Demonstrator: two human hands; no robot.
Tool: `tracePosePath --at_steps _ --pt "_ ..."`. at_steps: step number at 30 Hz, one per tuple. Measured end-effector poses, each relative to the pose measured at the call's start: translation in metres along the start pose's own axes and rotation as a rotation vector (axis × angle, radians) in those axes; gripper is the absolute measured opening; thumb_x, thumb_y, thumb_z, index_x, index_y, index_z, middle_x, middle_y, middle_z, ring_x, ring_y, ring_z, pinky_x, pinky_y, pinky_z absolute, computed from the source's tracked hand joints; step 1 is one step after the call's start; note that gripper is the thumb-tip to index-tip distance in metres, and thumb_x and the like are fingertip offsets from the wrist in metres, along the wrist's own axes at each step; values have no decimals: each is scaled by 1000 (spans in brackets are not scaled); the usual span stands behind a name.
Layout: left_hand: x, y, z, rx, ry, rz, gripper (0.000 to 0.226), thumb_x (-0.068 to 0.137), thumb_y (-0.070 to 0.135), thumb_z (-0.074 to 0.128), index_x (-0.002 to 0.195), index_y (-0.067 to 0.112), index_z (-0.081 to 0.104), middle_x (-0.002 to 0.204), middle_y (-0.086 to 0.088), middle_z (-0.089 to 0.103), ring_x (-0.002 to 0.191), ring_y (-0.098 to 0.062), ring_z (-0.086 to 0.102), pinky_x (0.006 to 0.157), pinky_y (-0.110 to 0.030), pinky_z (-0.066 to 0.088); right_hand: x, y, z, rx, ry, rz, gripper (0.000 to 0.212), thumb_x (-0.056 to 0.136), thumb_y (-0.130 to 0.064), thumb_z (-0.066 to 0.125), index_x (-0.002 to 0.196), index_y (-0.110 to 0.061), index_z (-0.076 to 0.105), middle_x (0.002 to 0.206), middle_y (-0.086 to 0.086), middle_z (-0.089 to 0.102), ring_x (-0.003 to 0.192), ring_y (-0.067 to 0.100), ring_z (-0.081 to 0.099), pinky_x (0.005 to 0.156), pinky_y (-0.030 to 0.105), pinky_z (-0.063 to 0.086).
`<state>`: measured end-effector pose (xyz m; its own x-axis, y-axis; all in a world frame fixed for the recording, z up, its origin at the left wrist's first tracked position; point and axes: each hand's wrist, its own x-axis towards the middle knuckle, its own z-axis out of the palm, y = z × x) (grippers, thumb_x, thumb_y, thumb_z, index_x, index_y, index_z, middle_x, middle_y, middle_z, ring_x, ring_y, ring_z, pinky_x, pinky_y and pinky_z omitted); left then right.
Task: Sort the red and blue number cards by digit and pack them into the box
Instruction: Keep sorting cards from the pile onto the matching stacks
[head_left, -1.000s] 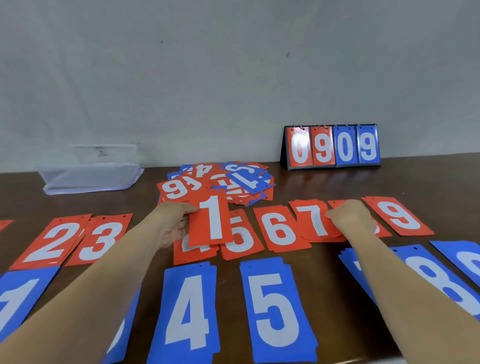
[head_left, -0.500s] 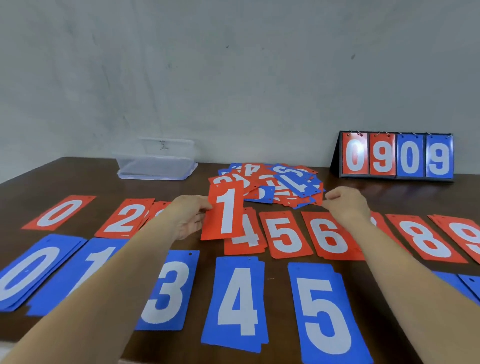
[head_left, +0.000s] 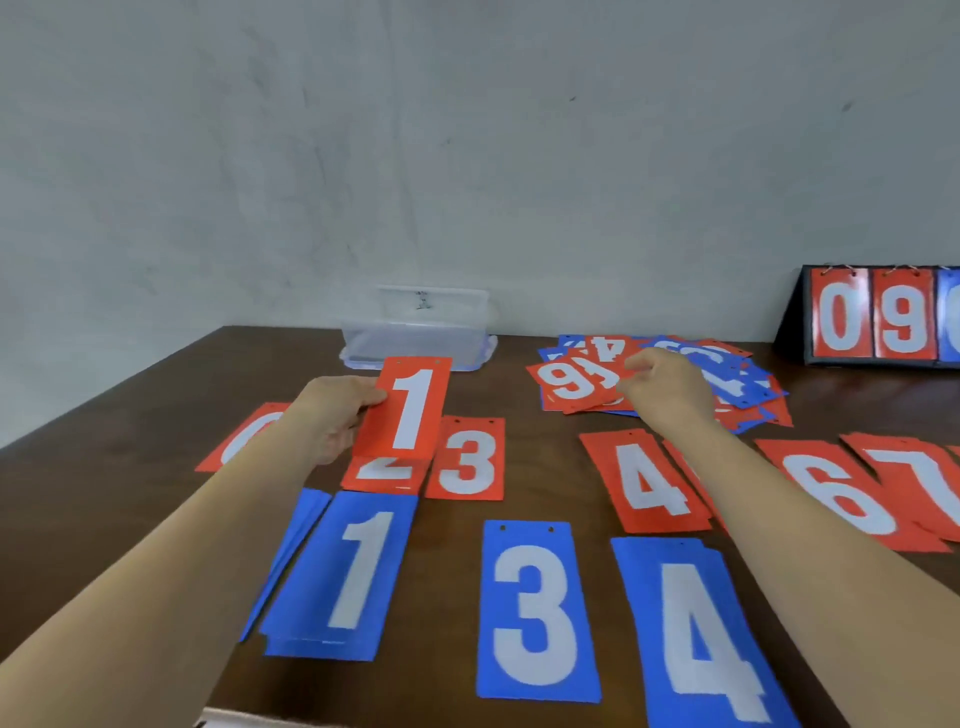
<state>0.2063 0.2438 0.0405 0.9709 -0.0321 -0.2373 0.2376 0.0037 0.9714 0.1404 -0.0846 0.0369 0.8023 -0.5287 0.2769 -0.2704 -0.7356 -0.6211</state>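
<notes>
Now the left hand (head_left: 332, 421) pinches the red 1 (head_left: 410, 410) above the red 2 (head_left: 384, 475); best laid flat between it and the red 0 (head_left: 244, 434). The right hand (head_left: 670, 389) curls over the pile (head_left: 743, 387), grip unclear.

Red 1 card (head_left: 413, 410) upright in my left hand (head_left: 332, 421), above the red 2 (head_left: 384, 475); clear box (head_left: 415, 343) far back.
</notes>
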Motion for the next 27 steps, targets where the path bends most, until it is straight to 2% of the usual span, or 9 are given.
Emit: tracePosePath --at_steps 6,10,12,14,18,22,27 --pt "36 -13 -77 123 158 50 25 93 -3 57 116 1 66 112 -17 68 98 -32 66 95 -47 52 -14 -43 36 -43 -7 -1 29 90 -23 64 119 -23 63 121 2 64 110 24 59 88 38 49" --pt "52 -24 -101 324 244 73 24 92 2 60 114 4 68 110 -16 70 92 -30 67 89 -41 54 -19 -60 46 -82 -7 -12 26 90 -22 63 116 -25 64 119 2 65 109 25 58 92 44 49" --pt "53 -25 -103 500 279 134 25 92 6 58 114 8 69 109 -13 70 94 -28 66 85 -37 54 -20 -66 49 -97 -2 -23 25 91 -21 62 116 -24 64 118 3 66 109 25 59 92 44 49" --pt "55 -26 -103 649 296 185 27 92 10 56 115 11 70 111 -11 70 100 -28 65 89 -37 53 -21 -71 51 -108 4 -28 26 91 -21 62 116 -23 64 119 3 66 109 25 59 91 43 49" --pt "56 -33 -96 894 286 267 31 93 14 60 124 7 63 116 -11 68 107 -28 62 86 -33 48 -24 -77 52 -141 3 -29 28 91 -21 64 119 -22 63 119 5 66 108 24 59 91 42 50" --pt "53 -37 -88 1001 303 291 27 95 18 61 119 6 61 110 -10 68 100 -27 63 85 -35 54 -27 -78 50 -176 2 -26 28 91 -22 64 120 -21 62 118 6 66 108 25 60 90 42 51" --pt "49 -36 -83 1057 324 307 30 95 16 60 124 7 59 112 -9 67 99 -25 64 82 -34 54 -32 -76 47 -175 -2 -18 29 92 -22 64 121 -21 62 120 6 65 109 24 59 93 44 50"
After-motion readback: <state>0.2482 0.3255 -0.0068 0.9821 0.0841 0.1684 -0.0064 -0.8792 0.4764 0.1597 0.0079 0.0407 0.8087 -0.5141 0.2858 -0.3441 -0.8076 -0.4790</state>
